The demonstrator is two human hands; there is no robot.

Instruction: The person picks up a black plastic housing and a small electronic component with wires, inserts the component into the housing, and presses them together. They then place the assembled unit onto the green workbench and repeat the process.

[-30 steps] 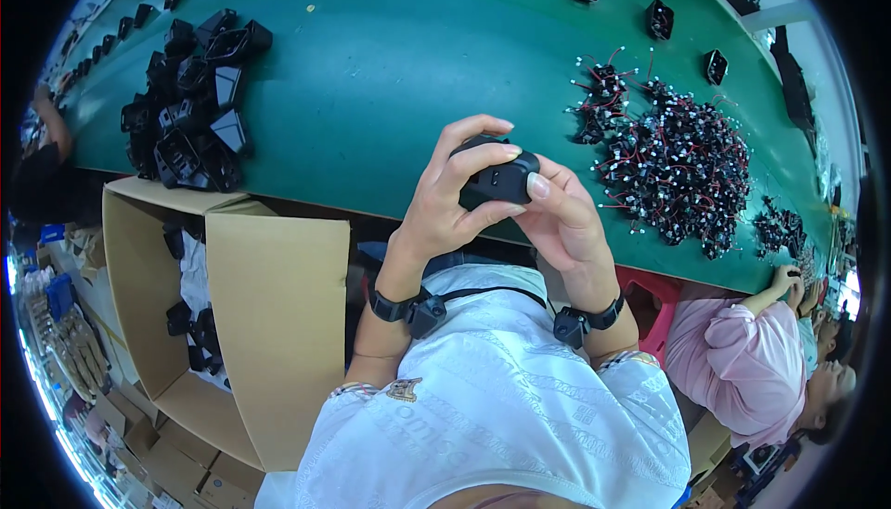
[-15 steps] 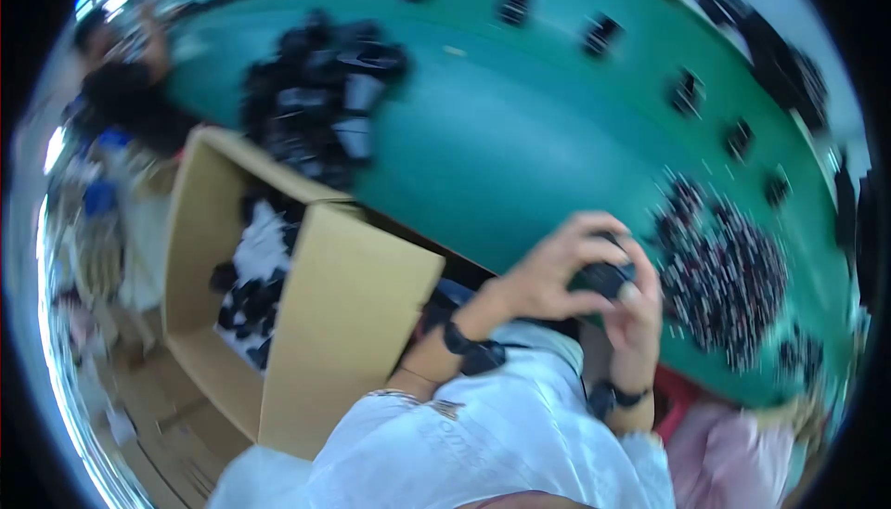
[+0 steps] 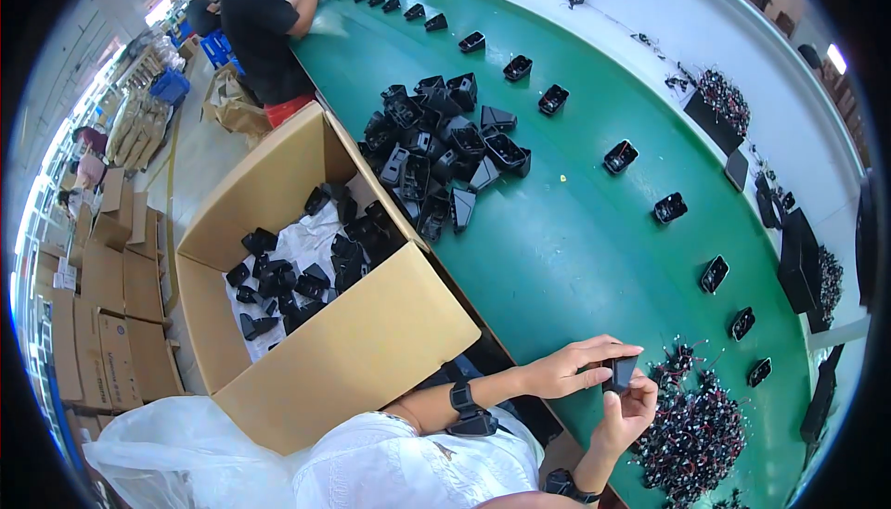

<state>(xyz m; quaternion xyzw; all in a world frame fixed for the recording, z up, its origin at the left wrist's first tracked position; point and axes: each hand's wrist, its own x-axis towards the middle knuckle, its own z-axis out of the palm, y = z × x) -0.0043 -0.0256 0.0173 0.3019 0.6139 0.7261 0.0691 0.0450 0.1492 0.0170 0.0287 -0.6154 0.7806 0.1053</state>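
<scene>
A small black plastic housing (image 3: 620,373) with a flat, slanted side is held between both hands over the near edge of the green table. My left hand (image 3: 574,369) grips it from the left, fingers along the top and thumb below. My right hand (image 3: 628,412) pinches its lower right side with thumb and fingertips. Right beside my right hand lies a heap of small wired parts (image 3: 694,430) with red and black leads. Further up the table is a pile of black housings (image 3: 445,142), several with their hollow side showing.
At my left stands an open cardboard box (image 3: 357,328) holding black housings on white sheeting. Spaced housings (image 3: 621,156) form a curved row along the green table (image 3: 529,258). A co-worker in black (image 3: 264,31) stands at the table's far left. Folded cartons (image 3: 121,333) stack on the floor.
The view has swung, bringing more of the box and the far-left co-worker into sight. Both hands still hold the housing, now lower in the picture with its slanted side showing.
</scene>
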